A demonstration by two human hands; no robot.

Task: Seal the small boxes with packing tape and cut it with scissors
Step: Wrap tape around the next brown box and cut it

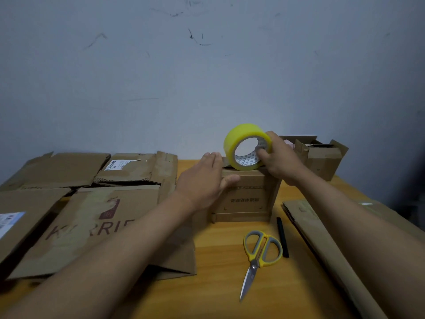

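A small brown cardboard box [246,199] stands upright in the middle of the wooden table. My left hand [204,178] lies flat against the box's top left edge, fingers together, thumb on its front face. My right hand [279,157] grips a yellow roll of packing tape [245,143] that stands on edge on top of the box, fingers hooked through its core. Scissors [258,256] with yellow and grey handles lie shut on the table in front of the box, blades pointing toward me.
Flattened cardboard boxes [92,215] cover the table's left side. Another small open box [322,157] sits at the back right by the wall. A black pen [282,237] lies right of the scissors, and a long flat cardboard piece [326,249] runs along the right.
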